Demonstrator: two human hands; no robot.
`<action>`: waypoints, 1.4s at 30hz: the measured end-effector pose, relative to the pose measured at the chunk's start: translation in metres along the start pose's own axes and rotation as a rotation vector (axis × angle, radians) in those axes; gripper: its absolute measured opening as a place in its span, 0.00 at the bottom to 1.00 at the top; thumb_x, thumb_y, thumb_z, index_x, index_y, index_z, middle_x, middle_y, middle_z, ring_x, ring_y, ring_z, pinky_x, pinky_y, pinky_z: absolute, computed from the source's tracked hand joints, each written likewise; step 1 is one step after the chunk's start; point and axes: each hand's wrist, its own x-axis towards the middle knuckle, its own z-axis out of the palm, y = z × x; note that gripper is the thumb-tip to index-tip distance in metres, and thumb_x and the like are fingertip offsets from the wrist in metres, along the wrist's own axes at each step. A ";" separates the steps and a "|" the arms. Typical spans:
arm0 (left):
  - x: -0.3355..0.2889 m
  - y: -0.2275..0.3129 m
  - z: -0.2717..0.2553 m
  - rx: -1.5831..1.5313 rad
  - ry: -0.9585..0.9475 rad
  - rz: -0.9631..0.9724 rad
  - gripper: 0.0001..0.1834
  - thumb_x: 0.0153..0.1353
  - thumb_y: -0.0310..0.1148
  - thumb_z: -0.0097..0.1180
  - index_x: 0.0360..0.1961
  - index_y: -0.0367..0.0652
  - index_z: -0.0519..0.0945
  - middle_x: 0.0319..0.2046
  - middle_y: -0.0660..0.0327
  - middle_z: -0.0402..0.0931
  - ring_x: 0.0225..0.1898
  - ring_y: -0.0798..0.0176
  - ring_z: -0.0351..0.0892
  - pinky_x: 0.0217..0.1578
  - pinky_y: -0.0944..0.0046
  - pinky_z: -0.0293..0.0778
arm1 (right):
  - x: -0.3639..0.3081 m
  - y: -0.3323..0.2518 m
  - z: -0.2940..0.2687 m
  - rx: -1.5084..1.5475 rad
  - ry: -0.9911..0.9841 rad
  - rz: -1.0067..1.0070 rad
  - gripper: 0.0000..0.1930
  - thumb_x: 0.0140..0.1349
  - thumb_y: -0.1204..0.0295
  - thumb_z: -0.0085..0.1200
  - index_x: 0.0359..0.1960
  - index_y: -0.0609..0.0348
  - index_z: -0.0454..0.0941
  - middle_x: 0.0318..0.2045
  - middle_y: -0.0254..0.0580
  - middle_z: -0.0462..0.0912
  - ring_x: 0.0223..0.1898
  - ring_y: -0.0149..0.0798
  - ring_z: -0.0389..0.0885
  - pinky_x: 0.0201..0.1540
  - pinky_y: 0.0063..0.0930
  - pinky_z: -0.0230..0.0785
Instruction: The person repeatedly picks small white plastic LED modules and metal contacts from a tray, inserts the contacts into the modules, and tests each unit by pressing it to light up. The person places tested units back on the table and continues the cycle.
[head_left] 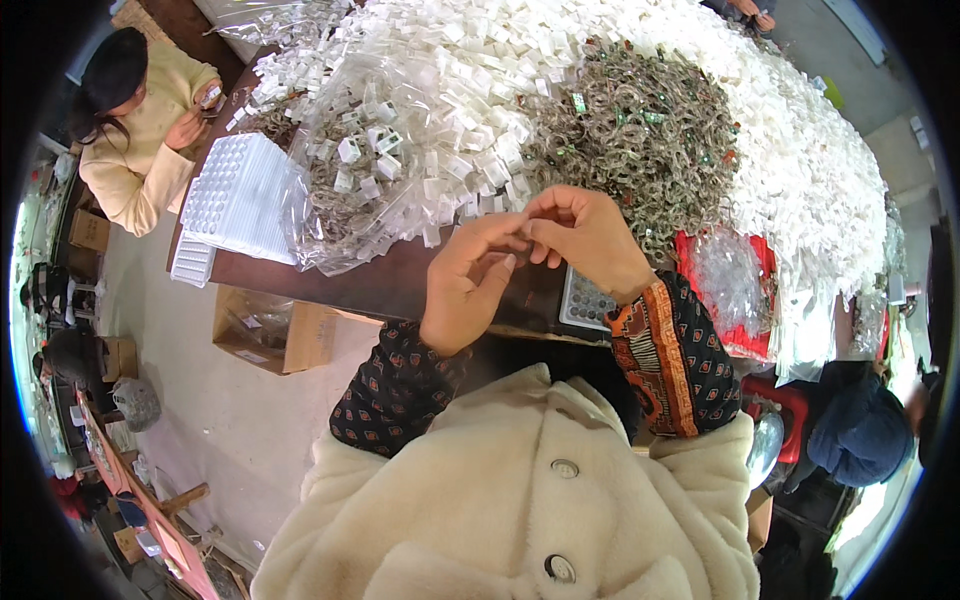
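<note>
My left hand (468, 278) and my right hand (588, 240) meet at the fingertips above the table's near edge. On my right hand the thumb and forefinger pinch together. The left forefinger reaches to that pinch, its thumb bent in below. Whatever they hold is too small or hidden to make out. Just beyond the right hand lies a heap of small clear curved plastic pieces (640, 140) with green bits among them. A tray with round wells (584, 302) sits partly under my right wrist.
White clear boxes (490, 85) are heaped across the brown table (340, 290). White welled trays (240, 190) are stacked at left, beside a clear bag (350, 165). A red bag (763, 262) lies right. A cardboard box (300, 340) stands below; a person (140, 170) works at far left.
</note>
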 end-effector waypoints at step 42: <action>-0.016 -0.007 0.004 -0.560 -0.132 -0.664 0.13 0.68 0.27 0.58 0.52 0.36 0.78 0.39 0.58 0.82 0.32 0.70 0.77 0.31 0.71 0.72 | 0.040 -0.050 -0.068 -1.371 0.752 -0.435 0.21 0.56 0.65 0.65 0.52 0.47 0.78 0.50 0.43 0.79 0.55 0.50 0.76 0.49 0.42 0.77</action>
